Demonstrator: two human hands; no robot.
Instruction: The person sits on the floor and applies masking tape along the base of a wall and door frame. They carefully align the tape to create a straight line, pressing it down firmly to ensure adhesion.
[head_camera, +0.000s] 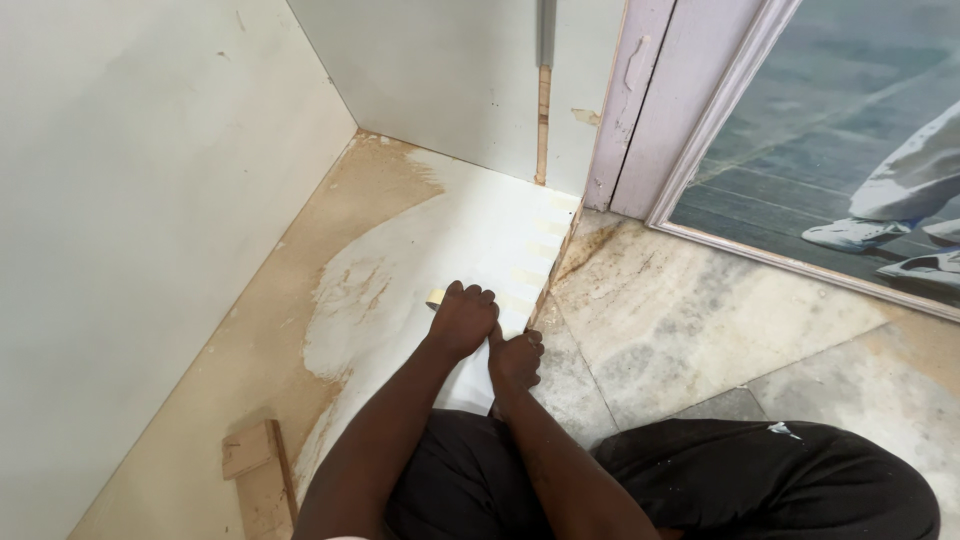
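A person crouches at a doorway, both hands pressed to a white sheet (470, 240) laid over the bare wooden floor (300, 290). The left hand (462, 318) is closed, fingers (478, 296) curled over a roll of beige tape (436, 298) that rests on the sheet. The right hand (517, 358), just beside it and touching it, bends its fingers down along the sheet's edge, where the wood meets the stone tiles (680, 320); whether it grips anything cannot be told. Strips of tape (540, 250) cross that edge farther up. Wood offcuts (255, 470) lie near the left elbow. Another person's shoes (860, 234) show beyond the door frame (640, 110).
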